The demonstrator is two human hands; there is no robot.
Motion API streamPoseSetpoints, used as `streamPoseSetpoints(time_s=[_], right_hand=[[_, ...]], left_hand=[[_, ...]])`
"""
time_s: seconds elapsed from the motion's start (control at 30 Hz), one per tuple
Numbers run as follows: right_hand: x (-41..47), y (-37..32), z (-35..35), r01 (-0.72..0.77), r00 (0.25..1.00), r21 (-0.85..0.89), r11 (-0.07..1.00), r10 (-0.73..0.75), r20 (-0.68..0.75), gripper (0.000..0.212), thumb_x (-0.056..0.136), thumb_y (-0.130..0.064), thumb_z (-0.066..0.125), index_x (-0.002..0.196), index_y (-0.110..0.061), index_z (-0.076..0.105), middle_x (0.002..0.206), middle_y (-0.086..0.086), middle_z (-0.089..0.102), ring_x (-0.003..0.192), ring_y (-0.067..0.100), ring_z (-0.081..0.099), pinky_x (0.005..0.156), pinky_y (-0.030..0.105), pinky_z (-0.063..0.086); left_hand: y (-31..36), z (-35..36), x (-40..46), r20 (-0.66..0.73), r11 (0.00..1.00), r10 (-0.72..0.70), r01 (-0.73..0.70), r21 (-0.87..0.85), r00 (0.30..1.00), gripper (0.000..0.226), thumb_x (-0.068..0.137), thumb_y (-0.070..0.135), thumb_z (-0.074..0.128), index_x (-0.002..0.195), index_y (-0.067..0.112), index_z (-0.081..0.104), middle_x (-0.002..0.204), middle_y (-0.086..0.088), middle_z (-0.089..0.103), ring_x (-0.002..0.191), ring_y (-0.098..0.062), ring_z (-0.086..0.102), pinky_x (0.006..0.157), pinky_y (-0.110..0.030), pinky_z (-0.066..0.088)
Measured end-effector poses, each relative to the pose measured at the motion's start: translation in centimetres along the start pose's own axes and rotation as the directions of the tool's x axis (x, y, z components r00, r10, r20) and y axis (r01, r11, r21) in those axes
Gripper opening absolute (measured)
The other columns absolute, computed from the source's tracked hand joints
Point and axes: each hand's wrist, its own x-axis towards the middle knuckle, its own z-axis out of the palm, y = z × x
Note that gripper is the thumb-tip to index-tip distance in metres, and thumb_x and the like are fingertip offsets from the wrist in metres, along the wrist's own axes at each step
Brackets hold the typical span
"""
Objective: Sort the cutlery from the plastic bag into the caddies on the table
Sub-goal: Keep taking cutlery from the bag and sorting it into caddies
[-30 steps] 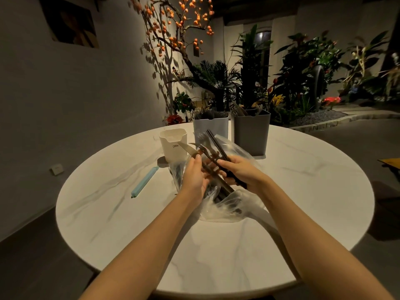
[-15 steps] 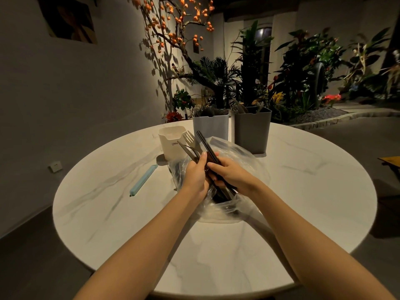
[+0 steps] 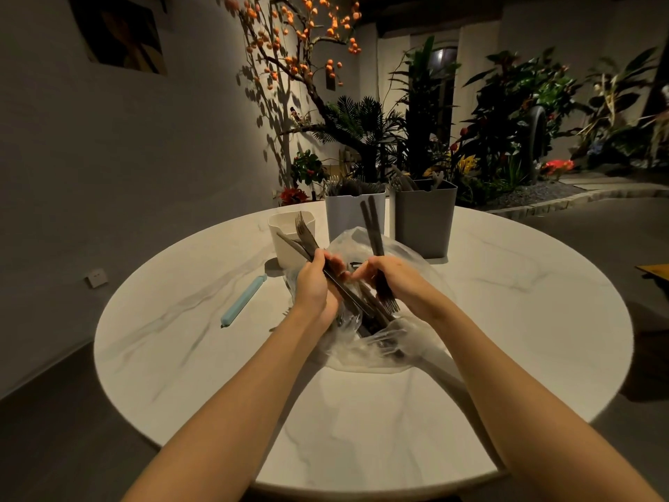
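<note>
A clear plastic bag with dark cutlery lies at the middle of the round white table. My left hand grips a fork and a knife, their tips pointing up toward the white caddy. My right hand grips two dark forks, handles up and tines down over the bag. Behind stand a light grey caddy and a dark grey caddy, both holding cutlery.
A pale blue bag clip lies on the table to the left of the bag. Plants and a tree with orange fruits stand behind the table. The wall is close on the left.
My hands have drawn apart. The right hand has swung its two dark forks upright toward the right, while the left hand keeps the fork and knife at the left.
</note>
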Motion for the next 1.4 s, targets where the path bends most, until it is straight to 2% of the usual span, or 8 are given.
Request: streamPoseSetpoints(time_s=[0.2, 0.4, 0.6, 0.9, 1.07, 1.13, 1.27, 1.4], right_hand=[[0.7, 1.4, -0.7, 0.293, 0.922, -0.287, 0.912, -0.348, -0.167, 0.041, 0.104, -0.029, 0.033, 0.089, -0.003, 0.061, 0.071, -0.005, 0.052, 0.068, 0.012, 0.049, 0.066, 0.029, 0.040], [0.7, 1.4, -0.7, 0.387, 0.636, -0.848, 0.362, -0.771, -0.039, 0.029, 0.094, -0.031, 0.055, 0.119, -0.021, 0.066, 0.093, 0.006, 0.059, 0.071, 0.022, 0.060, 0.052, 0.024, 0.042], [1.0, 1.2, -0.7, 0.332, 0.581, -0.936, 0.117, -0.807, 0.105, 0.071, 0.068, -0.005, 0.082, 0.132, -0.022, 0.059, 0.106, 0.014, 0.063, 0.087, 0.030, 0.059, 0.050, 0.031, 0.050], [1.5, 2.3, -0.5, 0.383, 0.622, -0.899, 0.214, -0.779, 0.079, 0.076, 0.073, -0.003, 0.073, 0.142, -0.016, 0.046, 0.134, 0.015, 0.038, 0.114, 0.030, 0.034, 0.080, 0.041, 0.055], [1.7, 2.3, -0.1, 0.280, 0.762, -0.667, 0.690, -0.583, -0.283, 0.085, 0.082, 0.010, 0.059, 0.153, -0.014, 0.018, 0.144, 0.016, 0.022, 0.131, 0.027, 0.026, 0.107, 0.033, 0.035], [1.6, 2.2, -0.3, 0.211, 0.772, -0.534, 0.819, -0.474, -0.422, 0.074, 0.087, 0.007, 0.054, 0.151, -0.008, 0.021, 0.138, 0.015, 0.028, 0.124, 0.024, 0.030, 0.105, 0.024, 0.029], [1.4, 1.9, -0.4, 0.251, 0.863, -0.105, 0.962, -0.272, -0.426, 0.020, 0.101, -0.016, 0.043, 0.114, -0.009, 0.057, 0.105, 0.006, 0.056, 0.098, 0.018, 0.055, 0.092, 0.040, 0.050], [0.7, 0.9, -0.3, 0.167, 0.976, 0.308, 0.937, -0.112, -0.187, 0.041, 0.105, -0.031, 0.033, 0.112, -0.002, 0.062, 0.091, 0.005, 0.067, 0.080, 0.009, 0.063, 0.071, 0.021, 0.054]], left_hand=[[-0.3, 0.0, -0.3, 0.167, 0.994, -0.111, 0.107, 0.033, 0.980, 0.033, 0.106, 0.022, 0.030, 0.077, 0.013, 0.041, 0.055, 0.002, 0.040, 0.042, -0.009, 0.038, 0.053, -0.025, 0.040], [-0.3, 0.0, -0.7, 0.235, 0.964, -0.254, 0.225, 0.141, 0.938, 0.036, 0.105, 0.027, 0.031, 0.079, 0.011, 0.049, 0.060, -0.001, 0.042, 0.043, -0.010, 0.035, 0.048, -0.023, 0.038], [-0.2, -0.5, -1.5, 0.320, 0.949, -0.287, 0.224, 0.221, 0.903, 0.034, 0.104, 0.032, 0.033, 0.091, 0.011, 0.057, 0.070, -0.005, 0.054, 0.050, -0.011, 0.050, 0.047, -0.021, 0.048], [-0.1, -0.1, -1.4, 0.404, 0.911, -0.404, 0.325, 0.252, 0.821, 0.035, 0.105, 0.030, 0.030, 0.087, 0.009, 0.051, 0.063, -0.002, 0.050, 0.047, -0.009, 0.044, 0.049, -0.020, 0.043], [0.0, -0.5, -1.1, 0.442, 0.928, -0.373, 0.339, 0.157, 0.816, 0.027, 0.105, 0.023, 0.032, 0.098, 0.007, 0.052, 0.065, 0.001, 0.042, 0.047, -0.006, 0.039, 0.051, -0.019, 0.042], [0.0, -0.6, -0.8, 0.435, 0.938, -0.348, 0.314, 0.149, 0.830, 0.028, 0.105, 0.023, 0.031, 0.106, 0.005, 0.053, 0.065, 0.001, 0.043, 0.049, -0.007, 0.040, 0.053, -0.021, 0.045], [-0.2, -0.4, -0.9, 0.435, 0.954, -0.298, 0.246, 0.173, 0.850, 0.027, 0.106, 0.021, 0.029, 0.108, 0.003, 0.050, 0.066, 0.000, 0.048, 0.051, -0.008, 0.044, 0.055, -0.023, 0.049], [-0.1, -0.3, -1.2, 0.434, 0.928, -0.331, 0.205, 0.311, 0.838, 0.029, 0.105, 0.028, 0.032, 0.103, 0.007, 0.051, 0.067, 0.000, 0.046, 0.049, -0.006, 0.039, 0.051, -0.018, 0.044]])
